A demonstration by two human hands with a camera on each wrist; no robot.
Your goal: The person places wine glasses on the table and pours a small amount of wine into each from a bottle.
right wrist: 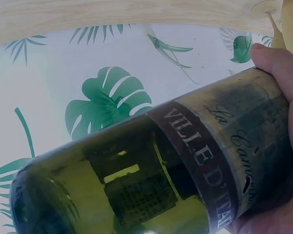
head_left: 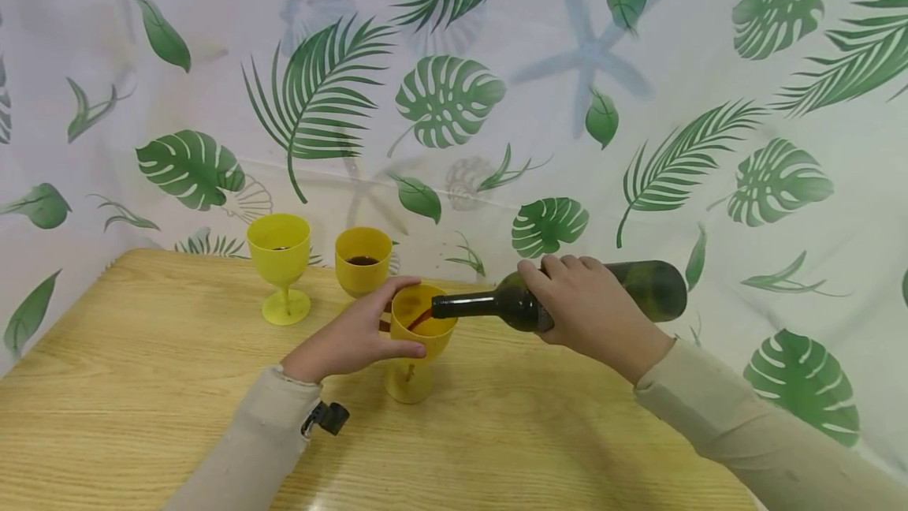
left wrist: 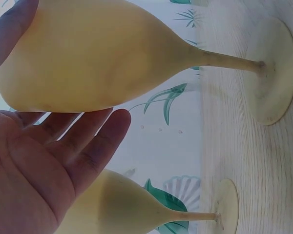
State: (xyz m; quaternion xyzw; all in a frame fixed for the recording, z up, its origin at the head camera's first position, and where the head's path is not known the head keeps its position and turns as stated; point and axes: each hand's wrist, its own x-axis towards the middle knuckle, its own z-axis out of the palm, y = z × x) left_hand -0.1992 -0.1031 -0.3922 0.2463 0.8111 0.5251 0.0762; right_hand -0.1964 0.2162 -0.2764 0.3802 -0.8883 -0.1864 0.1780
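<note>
1. Wooden table [head_left: 142,385] against a white curtain [head_left: 709,180] printed with green leaves, shells and starfish; the curtain wraps the back and the right side.
2. Right hand [head_left: 585,302] is curled over the body of a dark green wine bottle [head_left: 653,286], held nearly level. The neck points left, mouth over the rim of the near yellow goblet [head_left: 418,337], and a red stream runs in.
3. Left hand [head_left: 355,337] cups that goblet's bowl, thumb on the near side, fingers round the far rim. The wrist view shows the fingers fairly straight along the bowl, a steadying hold, not a tight clamp.
4. The goblet stands on the table between the hands, touching the left hand, just beside and below the right.
5. Two more yellow goblets [head_left: 280,259] [head_left: 363,259] stand beyond the left hand, apart from it; dark liquid shows in the nearer one.
6. Risks, as I judge:
   - Narrow stem and tall bowl: a bottle-neck nudge could tip the goblet.
   - Too steep a tilt could gush, overfill or splash the wood.
   - The loose left hold may not stop a tip.
   - Drips could fall from the lip when the bottle is righted.
</note>
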